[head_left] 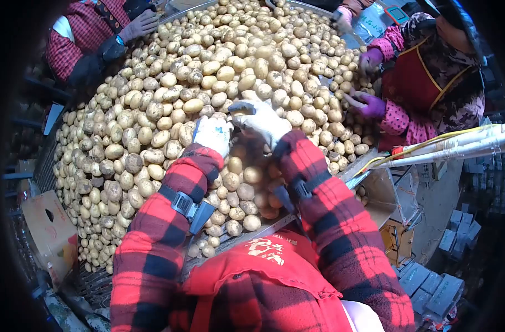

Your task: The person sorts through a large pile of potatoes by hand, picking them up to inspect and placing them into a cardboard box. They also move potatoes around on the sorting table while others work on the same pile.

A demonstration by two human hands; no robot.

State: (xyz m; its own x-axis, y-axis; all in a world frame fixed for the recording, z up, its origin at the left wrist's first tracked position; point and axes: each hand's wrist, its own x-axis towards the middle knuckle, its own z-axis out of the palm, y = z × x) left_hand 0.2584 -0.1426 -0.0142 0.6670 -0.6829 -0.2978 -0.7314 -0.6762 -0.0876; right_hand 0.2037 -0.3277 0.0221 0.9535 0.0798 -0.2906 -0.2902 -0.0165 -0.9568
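A large heap of potatoes lies in front of me, many of them with soil on the skin. My left hand, in a white glove with a blue print, rests at the near side of the heap; its fingers bend down out of sight, so any grip is hidden. Close beside it is my right hand, in a white glove with grey fingertips. Its fingers curve toward the left hand, apart, with a dark gap and no potato visible between them. More potatoes lie below both hands, by the near edge.
Co-workers' gloved hands reach the heap: a grey glove at the upper left, a purple glove at the right. A cardboard box stands at left. Wrapped poles jut in at right, above grey blocks on the floor.
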